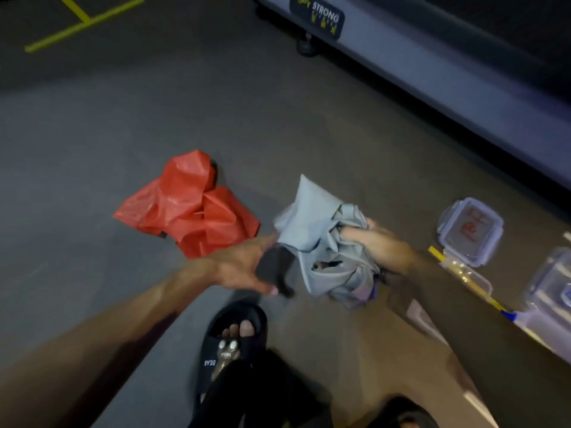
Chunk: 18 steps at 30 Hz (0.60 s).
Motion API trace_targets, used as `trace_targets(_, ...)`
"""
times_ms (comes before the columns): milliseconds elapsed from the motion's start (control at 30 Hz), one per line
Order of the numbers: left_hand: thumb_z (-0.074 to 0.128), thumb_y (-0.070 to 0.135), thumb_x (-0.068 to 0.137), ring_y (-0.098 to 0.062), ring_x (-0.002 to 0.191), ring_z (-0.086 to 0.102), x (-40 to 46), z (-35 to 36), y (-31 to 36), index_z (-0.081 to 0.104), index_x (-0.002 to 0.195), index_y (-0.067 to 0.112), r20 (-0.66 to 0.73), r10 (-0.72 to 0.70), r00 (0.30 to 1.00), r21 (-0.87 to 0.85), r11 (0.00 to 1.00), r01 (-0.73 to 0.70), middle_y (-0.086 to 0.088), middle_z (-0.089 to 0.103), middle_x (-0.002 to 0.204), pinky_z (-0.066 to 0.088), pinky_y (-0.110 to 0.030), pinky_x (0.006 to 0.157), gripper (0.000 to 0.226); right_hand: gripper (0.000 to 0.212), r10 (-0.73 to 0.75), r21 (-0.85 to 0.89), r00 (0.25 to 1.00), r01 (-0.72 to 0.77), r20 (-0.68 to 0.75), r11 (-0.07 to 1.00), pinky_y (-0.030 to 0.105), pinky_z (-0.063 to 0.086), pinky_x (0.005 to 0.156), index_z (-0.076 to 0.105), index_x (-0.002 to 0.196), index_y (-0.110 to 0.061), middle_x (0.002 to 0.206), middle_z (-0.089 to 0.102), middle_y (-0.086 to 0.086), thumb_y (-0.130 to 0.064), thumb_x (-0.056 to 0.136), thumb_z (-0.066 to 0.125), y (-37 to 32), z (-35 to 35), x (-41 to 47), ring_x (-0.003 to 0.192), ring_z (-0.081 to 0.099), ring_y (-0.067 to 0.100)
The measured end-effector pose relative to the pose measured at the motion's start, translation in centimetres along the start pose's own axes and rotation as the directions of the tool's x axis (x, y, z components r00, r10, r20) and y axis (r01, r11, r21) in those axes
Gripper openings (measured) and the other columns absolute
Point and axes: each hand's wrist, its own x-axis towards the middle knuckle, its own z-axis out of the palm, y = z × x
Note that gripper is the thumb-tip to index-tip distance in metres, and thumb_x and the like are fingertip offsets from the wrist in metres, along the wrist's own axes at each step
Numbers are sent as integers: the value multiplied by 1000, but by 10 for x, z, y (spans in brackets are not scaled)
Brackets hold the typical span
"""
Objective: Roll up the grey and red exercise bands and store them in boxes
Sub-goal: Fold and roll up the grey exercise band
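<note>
The grey exercise band (318, 230) is a crumpled bundle held above the floor, right of centre. My right hand (374, 242) grips its right side with fingers curled into the folds. My left hand (244, 267) reaches to its lower left edge with fingers spread; whether it touches the band is unclear through blur. The red band (191, 205) lies crumpled on the grey floor, left of the grey one. A clear box with a clip lid and red writing (471, 231) sits on the floor at right.
More clear plastic boxes (553, 291) and a loose lid (466, 273) line the right edge beside yellow floor tape. A treadmill base (432, 66) runs diagonally across the upper right. My foot in a black sandal (231, 344) stands below the hands.
</note>
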Motion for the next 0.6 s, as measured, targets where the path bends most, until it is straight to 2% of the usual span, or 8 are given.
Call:
trace_targets(33, 84, 28, 82, 7, 122, 40, 0, 2, 11, 40, 140, 32, -89, 52, 995, -1, 999, -52, 25, 45, 131, 25, 4, 97, 72, 19, -3, 14, 1000, 4, -12, 1000, 27, 59, 63, 70, 99, -9, 85, 78, 6, 5, 89, 61, -17, 0, -7, 72, 74, 17)
trace_targets(100, 76, 42, 85, -7, 115, 55, -1, -7, 31, 59, 128, 32, -334, 130, 933, -62, 985, -159, 9, 60, 128, 43, -19, 102, 47, 24, -3, 53, 1000, 4, -18, 999, 32, 62, 71, 68, 112, -5, 99, 76, 16, 3, 98, 51, -48, -2, -21, 81, 74, 25)
trace_targets(167, 72, 36, 87, -15, 96, 64, -8, -28, 49, 70, 104, 33, -537, 111, 836, -115, 972, -203, -5, 68, 107, 52, -35, 84, 17, 32, -28, 64, 999, 30, -28, 998, 36, 60, 81, 62, 128, -1, 116, 70, 24, -2, 98, 52, -74, -4, -37, 95, 70, 32)
trace_targets(233, 71, 18, 92, -13, 86, 66, -23, -60, 70, 67, 87, 32, -637, 79, 767, -133, 969, -210, -4, 71, 95, 49, -34, 78, 15, 40, -42, 100, 996, 50, -78, 994, 40, 57, 92, 61, 131, 0, 122, 69, 23, -12, 93, 60, -95, -5, -50, 105, 68, 33)
trace_targets(333, 70, 38, 86, -10, 85, 67, -59, -119, 117, 65, 85, 23, -731, 69, 679, -158, 951, -267, 1, 73, 93, 54, -35, 82, 16, 40, -19, 119, 983, 41, -182, 992, 52, 51, 105, 65, 132, -8, 126, 70, 18, -29, 98, 62, -122, -7, -64, 116, 67, 34)
trace_targets(400, 61, 47, 78, -12, 71, 62, -81, -156, 151, 62, 82, 17, -740, 88, 667, -153, 943, -294, 1, 70, 82, 51, -31, 70, 31, 39, 24, 103, 961, 5, -277, 995, 55, 58, 91, 66, 130, -11, 120, 73, 14, -36, 102, 57, -144, -4, -74, 105, 72, 34)
trace_targets(500, 61, 27, 88, -14, 50, 53, -110, -199, 204, 56, 77, 12, -712, 173, 681, -74, 945, -318, 4, 60, 60, 39, -26, 50, 19, 33, 137, 82, 917, -114, -375, 990, 50, 59, 72, 62, 126, -14, 119, 67, 13, -36, 104, 49, -175, 3, -89, 92, 70, 34)
trace_targets(600, 60, 15, 94, -10, 57, 46, -128, -233, 251, 55, 79, 7, -670, 206, 714, -87, 932, -351, 5, 52, 62, 36, -27, 54, 18, 35, 202, 166, 884, -143, -421, 976, 49, 63, 59, 57, 128, -5, 109, 67, 22, -30, 107, 43, -197, 12, -102, 86, 71, 39)
